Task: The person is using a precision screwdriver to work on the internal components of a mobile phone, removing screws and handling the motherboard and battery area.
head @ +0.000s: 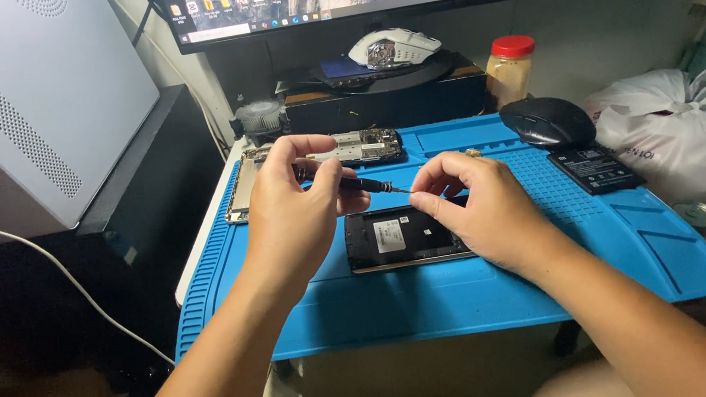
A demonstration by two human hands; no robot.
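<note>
The left hand (290, 208) is closed around the handle of a small screwdriver (367, 186), whose thin tip points toward 3 o'clock. The right hand (478, 210) pinches its fingertips together at that tip; whether something tiny is between them, I cannot tell. Just below both hands, an opened phone body (401, 237) lies flat on the blue mat (472, 291) that covers the bench. At 12 o'clock from the hands lies a circuit board (364, 145). At 2 o'clock sit a black mouse (548, 122) and a flat battery (594, 169).
</note>
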